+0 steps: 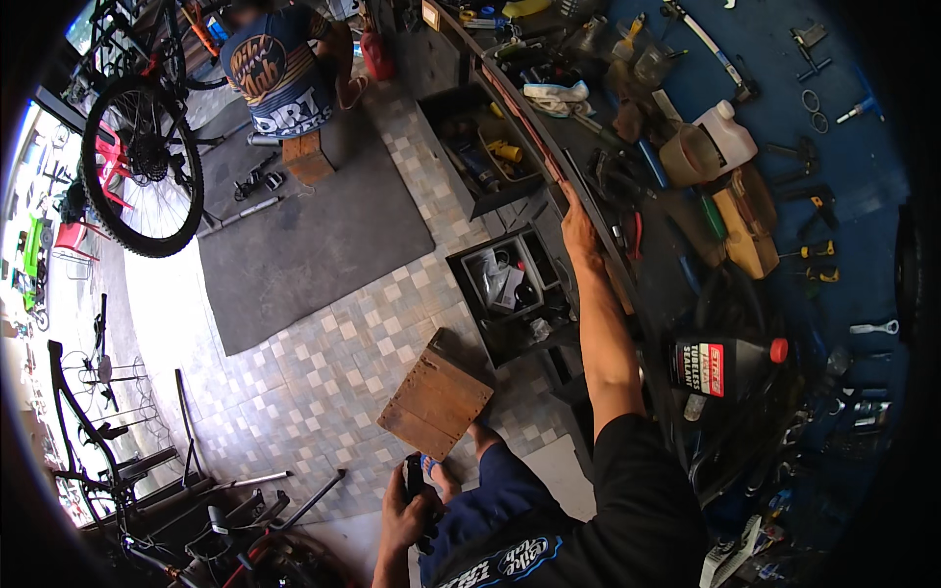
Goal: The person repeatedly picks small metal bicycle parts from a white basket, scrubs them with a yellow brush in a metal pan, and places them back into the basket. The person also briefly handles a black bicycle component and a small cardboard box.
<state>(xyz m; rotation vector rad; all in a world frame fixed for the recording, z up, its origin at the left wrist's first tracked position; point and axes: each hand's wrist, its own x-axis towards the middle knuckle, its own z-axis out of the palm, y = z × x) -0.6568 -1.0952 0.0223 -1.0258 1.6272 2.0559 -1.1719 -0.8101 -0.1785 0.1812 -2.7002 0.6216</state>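
My left hand (400, 512) is low in front of my body, closed around a small black object (415, 477). Fingers and shadow hide much of that object, so its kind cannot be made out. My right arm reaches forward along the workbench, and my right hand (580, 233) grips the bench's long front edge (534, 122). Just left of this hand, an open drawer (456, 176) holds yellow and dark tools. A nearer open drawer (470, 323) contains a grey tray (477, 289) with small parts and clear bags.
A wooden box (436, 397) stands on the tiled floor by my feet. Tools, a white jug (727, 135) and a black sealant bottle (730, 367) crowd the bench. Ahead, another person (279, 69) sits on a mat (323, 245) near a bicycle wheel (142, 167). Bike frames (118, 470) stand left.
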